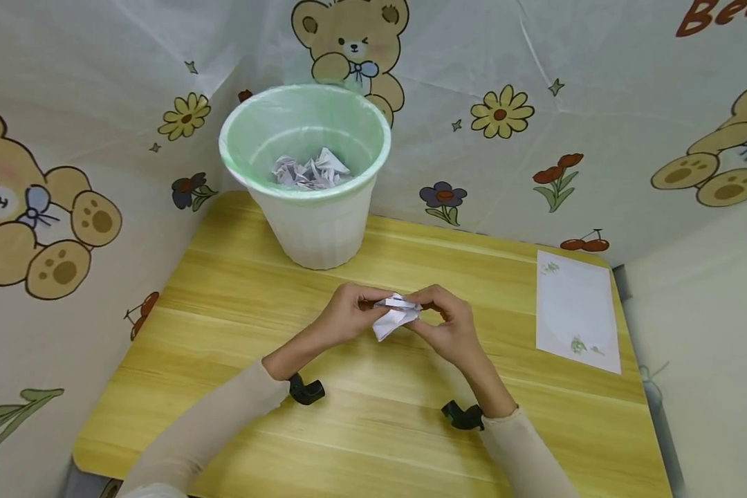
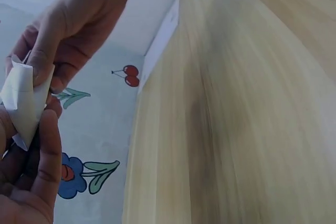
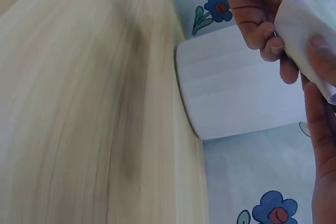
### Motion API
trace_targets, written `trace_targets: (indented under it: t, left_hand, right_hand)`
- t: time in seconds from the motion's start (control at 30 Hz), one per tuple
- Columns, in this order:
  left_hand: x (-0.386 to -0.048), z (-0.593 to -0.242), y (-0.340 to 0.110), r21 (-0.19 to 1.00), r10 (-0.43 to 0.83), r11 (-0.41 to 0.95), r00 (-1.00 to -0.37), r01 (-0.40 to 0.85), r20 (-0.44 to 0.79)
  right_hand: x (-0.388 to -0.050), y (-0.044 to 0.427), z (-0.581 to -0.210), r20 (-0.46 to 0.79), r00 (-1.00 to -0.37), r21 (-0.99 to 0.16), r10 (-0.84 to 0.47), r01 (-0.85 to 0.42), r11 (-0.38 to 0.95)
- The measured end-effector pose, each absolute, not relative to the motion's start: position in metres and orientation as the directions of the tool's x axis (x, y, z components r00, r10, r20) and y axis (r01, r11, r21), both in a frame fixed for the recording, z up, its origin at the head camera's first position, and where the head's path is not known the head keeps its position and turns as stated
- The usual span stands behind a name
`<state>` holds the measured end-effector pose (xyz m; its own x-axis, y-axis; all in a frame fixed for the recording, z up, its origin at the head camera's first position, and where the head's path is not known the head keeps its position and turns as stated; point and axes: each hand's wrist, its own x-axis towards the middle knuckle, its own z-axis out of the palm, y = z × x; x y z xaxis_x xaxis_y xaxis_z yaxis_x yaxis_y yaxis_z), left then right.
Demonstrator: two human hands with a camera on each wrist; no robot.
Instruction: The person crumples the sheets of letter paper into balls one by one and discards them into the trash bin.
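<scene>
A crumpled, folded piece of white paper (image 1: 395, 318) is held between both hands above the middle of the table. From the left, my left hand (image 1: 347, 315) pinches one side of it between thumb and fingers. My right hand (image 1: 449, 324) pinches the opposite side. In the left wrist view the paper (image 2: 23, 98) looks bunched into a narrow, creased shape, with both thumbs near it. The right wrist view shows the same paper (image 3: 302, 32) with a thumb lying across its face.
A white bucket (image 1: 314, 232) with a pale green inside stands at the table's back left, with several crumpled papers (image 1: 311, 171) in it. A flat white sheet (image 1: 577, 311) with small green prints lies at the right edge of the wooden table (image 1: 373, 429). Patterned cloth (image 1: 460, 55) hangs behind.
</scene>
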<state>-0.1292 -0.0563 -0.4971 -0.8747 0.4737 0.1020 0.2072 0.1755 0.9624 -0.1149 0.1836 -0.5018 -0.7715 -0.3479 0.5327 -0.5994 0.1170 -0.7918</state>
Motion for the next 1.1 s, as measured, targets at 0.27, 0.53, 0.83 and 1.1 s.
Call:
trace_targets:
  t: [0.27, 0.53, 0.83, 1.1]
  left_hand:
    - [-0.13, -0.497, -0.064, 0.943, 0.56, 0.201, -0.821, 0.264, 0.11]
    - [-0.128, -0.496, -0.075, 0.949, 0.665, 0.113, -0.732, 0.294, 0.147]
    - [-0.117, -0.496, -0.07, 0.856, 0.607, 0.142, -0.727, 0.497, 0.321]
    - [-0.119, -0.499, -0.06, 0.831, 0.454, 0.091, -0.765, 0.549, 0.456]
  right_hand:
    - [-0.117, 0.189, -0.502, 0.448, -0.82, -0.881, -0.357, -0.473, -0.02]
    - [-0.118, 0.193, -0.501, 0.383, -0.867, -0.922, -0.318, -0.381, -0.072]
    - [-0.12, 0.192, -0.5, 0.353, -0.884, -0.935, -0.305, -0.325, -0.14]
    - [-0.115, 0.186, -0.495, 0.398, -0.867, -0.917, -0.299, -0.38, -0.118]
